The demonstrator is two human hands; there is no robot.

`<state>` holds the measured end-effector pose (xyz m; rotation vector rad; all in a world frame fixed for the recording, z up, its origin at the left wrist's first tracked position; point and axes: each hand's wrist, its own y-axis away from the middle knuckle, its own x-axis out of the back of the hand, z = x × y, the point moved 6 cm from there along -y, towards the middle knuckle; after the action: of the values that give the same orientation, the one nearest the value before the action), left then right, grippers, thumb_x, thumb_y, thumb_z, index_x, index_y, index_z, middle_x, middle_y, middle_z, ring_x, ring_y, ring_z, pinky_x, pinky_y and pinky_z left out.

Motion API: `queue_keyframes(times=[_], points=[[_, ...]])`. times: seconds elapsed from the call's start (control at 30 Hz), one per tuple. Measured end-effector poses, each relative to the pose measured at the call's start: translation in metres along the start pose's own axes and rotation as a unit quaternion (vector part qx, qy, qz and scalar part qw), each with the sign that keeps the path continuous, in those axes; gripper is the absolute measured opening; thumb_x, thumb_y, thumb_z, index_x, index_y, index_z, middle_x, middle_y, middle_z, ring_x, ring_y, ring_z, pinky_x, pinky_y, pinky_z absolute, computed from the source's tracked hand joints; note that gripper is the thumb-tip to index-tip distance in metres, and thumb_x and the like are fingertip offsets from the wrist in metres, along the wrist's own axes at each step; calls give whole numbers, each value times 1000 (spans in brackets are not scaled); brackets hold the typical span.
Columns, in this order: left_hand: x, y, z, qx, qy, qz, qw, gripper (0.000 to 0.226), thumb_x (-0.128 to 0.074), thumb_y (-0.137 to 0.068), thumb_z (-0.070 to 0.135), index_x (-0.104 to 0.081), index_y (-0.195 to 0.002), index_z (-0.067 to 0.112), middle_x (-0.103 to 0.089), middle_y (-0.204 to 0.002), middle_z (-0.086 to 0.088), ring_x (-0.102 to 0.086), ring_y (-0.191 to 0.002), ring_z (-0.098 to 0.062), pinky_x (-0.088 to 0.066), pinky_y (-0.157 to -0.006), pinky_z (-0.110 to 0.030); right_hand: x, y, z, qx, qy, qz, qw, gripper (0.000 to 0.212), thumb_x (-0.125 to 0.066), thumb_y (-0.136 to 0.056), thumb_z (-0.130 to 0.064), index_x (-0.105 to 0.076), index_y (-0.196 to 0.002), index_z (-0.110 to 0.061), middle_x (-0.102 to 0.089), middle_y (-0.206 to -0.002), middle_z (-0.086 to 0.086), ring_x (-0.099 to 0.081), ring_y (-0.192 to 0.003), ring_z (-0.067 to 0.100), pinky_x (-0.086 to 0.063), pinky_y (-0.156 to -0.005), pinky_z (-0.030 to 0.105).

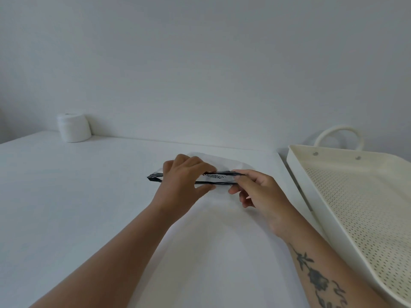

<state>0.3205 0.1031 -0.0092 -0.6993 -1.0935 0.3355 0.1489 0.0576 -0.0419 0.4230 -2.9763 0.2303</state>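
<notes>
With left hand [184, 181], curling round dark hem [155, 177] of one white cloth [219, 176]; with right hand [260, 196], pinching same hem between thumb and forefinger. Held low over table [77, 196] middle. Probably light, soft, limp: best to grip at hem. Two hands. Beside, one perforated basket [367, 207]. Farthest, one white roll [74, 127].

Soft even daylight, wide-angle edge distortion

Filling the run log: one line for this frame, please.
left hand grips dark-trimmed white cloth | right hand pinches its right end | over white table | perforated basket at right, untouched
</notes>
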Motion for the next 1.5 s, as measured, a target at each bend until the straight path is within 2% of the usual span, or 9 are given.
queue_keyframes(times=[0.2,0.33,0.57,0.8,0.97,1.1,1.23,1.33,1.5], points=[[1,-4,-2,-10,62,-25,998,9,-65,-89,16,-72,-95,18,-65,-87,4,-58,-87,-19,-48,-78,-38,-2,0,7,22,116,-38,992,66,-85,-66,-41,-55,-124,-48,-64,-88,-4,-55,-66,10,-44,-63,20],[7,-4,-5,15,136,-25,990,12,-58,-93,17,-64,-89,27,-63,-85,12,-56,-84,-2,-42,-73,-13,6,-2,7,64,144,36,987,29,-78,-79,-32,-57,-97,-43,-55,-94,-4,-50,-68,12,-39,-60,12],[5,-3,-17,125,237,-40,963,16,-60,-91,23,-62,-79,33,-63,-74,17,-48,-54,0,-37,-51,-7,11,-2,-3,165,202,125,957,29,-73,-84,-18,-61,-75,-42,-51,-92,-9,-49,-96,13,-34,-74,4],[15,-6,-29,161,250,11,955,11,-60,-90,26,-62,-79,26,-60,-73,-7,-37,-46,-4,-33,-44,-14,35,-5,9,110,271,200,935,14,-66,-89,-26,-59,-78,-27,-53,-94,-3,-54,-92,23,-43,-66,33],[15,-5,-30,153,213,-1,965,12,-59,-91,30,-57,-79,32,-60,-70,2,-42,-46,-3,-36,-43,-11,24,-3,-4,152,250,161,943,15,-71,-85,-23,-64,-97,-27,-52,-106,-12,-46,-109,18,-36,-76,19],[9,-2,-27,128,192,-51,972,9,-60,-89,31,-57,-83,36,-61,-75,9,-46,-50,-5,-38,-45,-12,10,1,-15,150,81,99,980,29,-76,-79,-34,-65,-105,-41,-62,-110,-24,-51,-112,0,-35,-85,12],[6,-1,-13,107,227,-72,965,8,-66,-84,42,-62,-90,39,-66,-87,21,-57,-71,-4,-44,-56,-9,-1,2,-16,135,46,72,987,4,-72,-84,-24,-71,-85,-27,-73,-87,-9,-65,-90,10,-50,-82,29],[4,-2,-4,107,244,-65,962,2,-67,-85,38,-66,-86,37,-68,-84,23,-54,-64,1,-40,-56,-7,-8,3,-12,117,57,38,991,4,-73,-84,-22,-71,-81,-23,-73,-83,6,-65,-88,29,-50,-85,43],[3,-2,-4,121,243,-56,961,9,-65,-89,32,-66,-79,33,-64,-69,14,-46,-50,0,-35,-48,-8,-7,2,-12,101,51,43,993,4,-75,-81,-32,-72,-83,-32,-70,-78,-11,-61,-75,4,-45,-68,16]])
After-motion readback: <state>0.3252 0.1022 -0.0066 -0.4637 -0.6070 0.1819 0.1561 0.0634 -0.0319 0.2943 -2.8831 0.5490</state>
